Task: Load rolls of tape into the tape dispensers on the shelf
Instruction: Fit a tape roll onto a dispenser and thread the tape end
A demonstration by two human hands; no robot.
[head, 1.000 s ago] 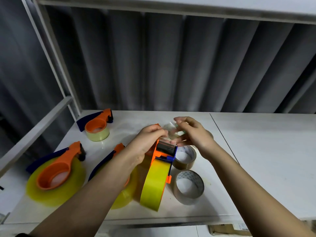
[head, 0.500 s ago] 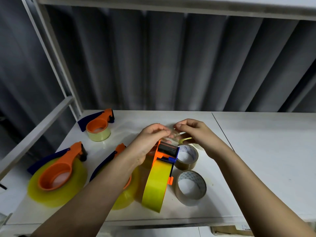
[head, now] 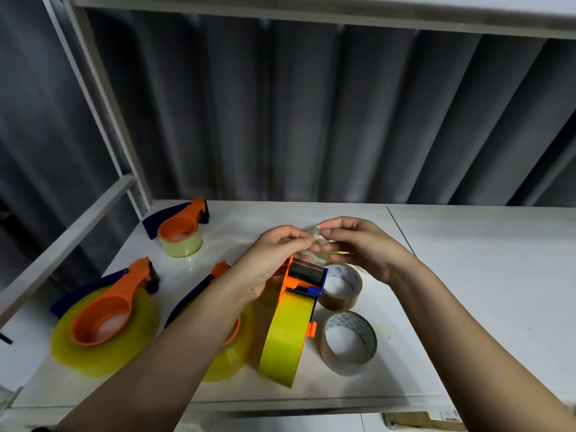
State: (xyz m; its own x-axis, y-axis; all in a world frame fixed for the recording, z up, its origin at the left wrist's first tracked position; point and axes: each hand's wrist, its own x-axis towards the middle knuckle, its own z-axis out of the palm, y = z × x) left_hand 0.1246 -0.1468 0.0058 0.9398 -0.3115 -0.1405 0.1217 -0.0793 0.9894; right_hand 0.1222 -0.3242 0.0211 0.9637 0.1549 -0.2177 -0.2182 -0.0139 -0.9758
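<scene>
Tape dispenser point(head: 304, 283) w/ yellow roll point(head: 286, 335) upright on shelf point(head: 467, 275), left hand point(head: 274, 260) & right hand point(head: 358, 247) both pinching clear tape end point(head: 318, 241) above it.

both hands point(head: 314, 244) seemingly lifted the tape end point(head: 318, 236).

My left forearm point(head: 187, 347) covers most of the third dispenser point(head: 218, 275) and the middle of its yellow roll point(head: 230, 357); only the orange tip, a blue edge and the roll's lower rim show. My left hand point(head: 274, 260) hides the near side of the upright dispenser point(head: 307, 275). The clear tape end point(head: 314, 241) pinched between my fingers is too glassy to trace. My right hand point(head: 364, 247) hides the far rim of the brown roll point(head: 341, 288). Both arms run off the bottom edge.
</scene>
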